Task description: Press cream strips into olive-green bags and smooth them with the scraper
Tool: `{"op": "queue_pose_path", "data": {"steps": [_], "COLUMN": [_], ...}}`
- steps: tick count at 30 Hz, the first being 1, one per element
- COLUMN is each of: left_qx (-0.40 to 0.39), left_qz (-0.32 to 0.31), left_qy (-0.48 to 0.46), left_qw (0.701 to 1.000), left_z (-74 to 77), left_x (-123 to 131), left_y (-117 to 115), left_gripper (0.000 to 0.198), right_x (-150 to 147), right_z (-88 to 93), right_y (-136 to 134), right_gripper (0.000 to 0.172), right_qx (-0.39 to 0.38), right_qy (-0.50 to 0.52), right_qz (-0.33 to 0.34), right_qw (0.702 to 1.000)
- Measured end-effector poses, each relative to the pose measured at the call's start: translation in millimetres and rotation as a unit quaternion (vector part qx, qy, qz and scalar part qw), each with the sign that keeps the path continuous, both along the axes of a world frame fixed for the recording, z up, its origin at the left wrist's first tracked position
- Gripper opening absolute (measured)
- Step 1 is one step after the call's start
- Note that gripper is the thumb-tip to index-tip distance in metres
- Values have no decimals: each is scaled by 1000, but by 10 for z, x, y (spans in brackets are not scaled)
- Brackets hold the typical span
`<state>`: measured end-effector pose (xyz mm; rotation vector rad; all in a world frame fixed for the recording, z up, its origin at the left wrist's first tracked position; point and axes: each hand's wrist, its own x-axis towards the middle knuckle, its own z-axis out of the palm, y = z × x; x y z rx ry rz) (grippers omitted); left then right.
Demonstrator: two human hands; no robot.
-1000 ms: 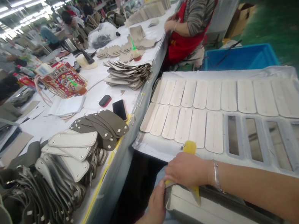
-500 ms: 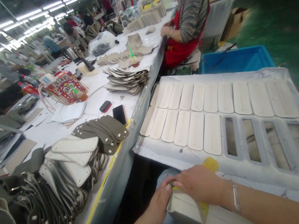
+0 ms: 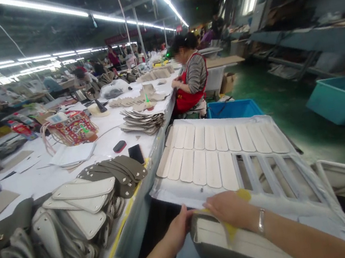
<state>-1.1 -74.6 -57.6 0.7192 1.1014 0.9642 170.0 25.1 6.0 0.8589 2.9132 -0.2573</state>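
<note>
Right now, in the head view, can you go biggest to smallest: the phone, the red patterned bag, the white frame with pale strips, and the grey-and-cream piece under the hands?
1. White frame
2. Grey-and-cream piece: very near and partly covered, so its real size is unsure
3. Red patterned bag
4. Phone

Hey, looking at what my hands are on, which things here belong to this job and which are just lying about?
Likely part of the job:
- grey-and-white piece, under the left hand and right hand
- yellow strip, at the right hand
- cream rounded panels, in rows nearby

Probably just lying about:
- phone
- red-and-black case
- patterned red bag
</note>
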Motion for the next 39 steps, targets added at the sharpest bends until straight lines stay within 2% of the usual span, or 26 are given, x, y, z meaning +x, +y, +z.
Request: {"op": "queue_pose_path", "data": {"steps": [4,9,15,18,21,25,30,35,37,39], "left_qx": [42,106,111,115,83,24,-3,-36,-49,-62], "left_qz": [12,-6,-11,-22,-39,-62,-69,-67,-68,-73], "left_qy": [15,71,87,62,-14,-72,-16,69,102,132], "left_qw": [999,992,990,991,996,995,997,995,991,987], "left_z": [-23,-3,39,57,23,-47,30,172,206,240], "left_x": [-22,-7,59,21,-62,-140,-104,33,63,39], "left_y": [-11,11,-9,-42,-69,-75,-32,44,76,96], "left_gripper": [67,48,43,42,40,41,43,47,48,46], "right_x": [-147,-118,-108,-80,51,348,669,784,758,710], "right_z": [-81,-183,-112,-49,6,81,168,176,226,307], "right_y": [-39,-52,-104,-119,-143,-268,-527,-689,-729,-787], "right_gripper": [42,47,48,45,44,42,43,40,39,41], "right_qx": [-3,-29,-42,-35,-24,-37,-113,-104,-151,-269], "right_qy": [-16,-35,-48,-53,-48,39,185,251,312,388], "right_qz": [21,12,6,-3,-48,-125,-241,-310,-352,-379], "right_qw": [1000,999,998,998,997,991,946,911,870,796]}}
